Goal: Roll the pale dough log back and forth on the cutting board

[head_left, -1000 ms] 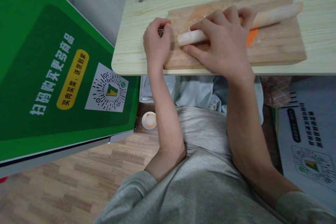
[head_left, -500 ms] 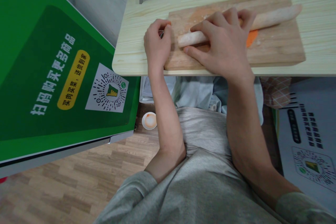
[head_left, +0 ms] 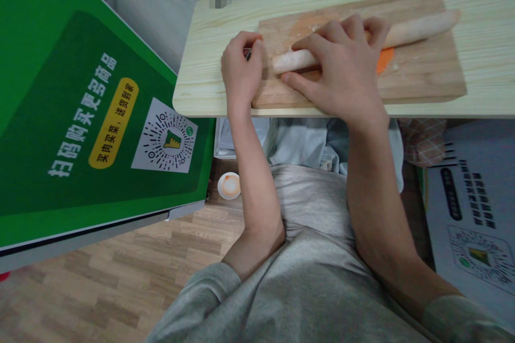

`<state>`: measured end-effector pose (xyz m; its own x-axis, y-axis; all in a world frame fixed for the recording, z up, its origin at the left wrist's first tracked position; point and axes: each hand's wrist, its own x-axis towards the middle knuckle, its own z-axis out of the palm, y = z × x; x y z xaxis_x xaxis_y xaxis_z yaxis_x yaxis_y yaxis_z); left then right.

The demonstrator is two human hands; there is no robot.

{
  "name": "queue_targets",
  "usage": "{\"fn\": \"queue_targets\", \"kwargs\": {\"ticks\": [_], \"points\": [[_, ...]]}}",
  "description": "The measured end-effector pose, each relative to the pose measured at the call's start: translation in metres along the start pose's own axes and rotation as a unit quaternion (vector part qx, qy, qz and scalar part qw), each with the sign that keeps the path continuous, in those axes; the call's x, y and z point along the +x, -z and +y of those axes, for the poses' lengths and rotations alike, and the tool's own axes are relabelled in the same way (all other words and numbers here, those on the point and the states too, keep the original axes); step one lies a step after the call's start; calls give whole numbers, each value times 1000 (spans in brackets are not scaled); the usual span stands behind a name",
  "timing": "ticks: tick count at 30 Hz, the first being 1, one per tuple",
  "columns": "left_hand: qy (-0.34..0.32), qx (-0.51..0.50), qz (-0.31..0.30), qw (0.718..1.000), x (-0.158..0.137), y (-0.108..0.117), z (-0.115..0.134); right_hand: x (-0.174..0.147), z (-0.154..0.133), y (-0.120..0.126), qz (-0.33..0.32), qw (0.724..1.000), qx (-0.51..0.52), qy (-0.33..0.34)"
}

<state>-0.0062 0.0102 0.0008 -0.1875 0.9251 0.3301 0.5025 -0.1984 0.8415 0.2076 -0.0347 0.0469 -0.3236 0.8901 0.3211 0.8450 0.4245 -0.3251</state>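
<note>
Rolling pin [head_left: 422, 28] lying aslant across cutting board [head_left: 434, 72]

Middle of the pin is being covered by the right hand [head_left: 348, 67], fingers being kept spread, thumb on the near side. A flat orange sheet [head_left: 385, 60] is being partly hidden by pin and hand. At the board's left end, the left hand [head_left: 243, 69] is being held with fingers curled toward the thumb; something orange [head_left: 259, 37] is being glimpsed there, whether pinched cannot be told. Board is being borne by a pale table [head_left: 486, 64]. Below, a white dish [head_left: 229, 185] is being partly blocked by the left forearm [head_left: 257, 171].
</note>
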Motion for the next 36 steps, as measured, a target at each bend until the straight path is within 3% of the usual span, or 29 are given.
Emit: {"fn": "queue_targets", "kwargs": {"ticks": [7,15,21,28,36], "points": [[30,-6,-1,1000,-1,0,6,-2,-2,3,-1,1000,-1,1],[11,20,21,1000,-8,1,21,-4,-4,12,-23,998,58,12],[17,22,32,999,-11,0,30,-3,-2,4,13,999,32,14],[-2,24,16,1000,-7,2,18,-4,-4,7,-8,1000,27,4],[40,41,6,998,-6,1,23,-4,-3,5,3,1000,3,11]]}}
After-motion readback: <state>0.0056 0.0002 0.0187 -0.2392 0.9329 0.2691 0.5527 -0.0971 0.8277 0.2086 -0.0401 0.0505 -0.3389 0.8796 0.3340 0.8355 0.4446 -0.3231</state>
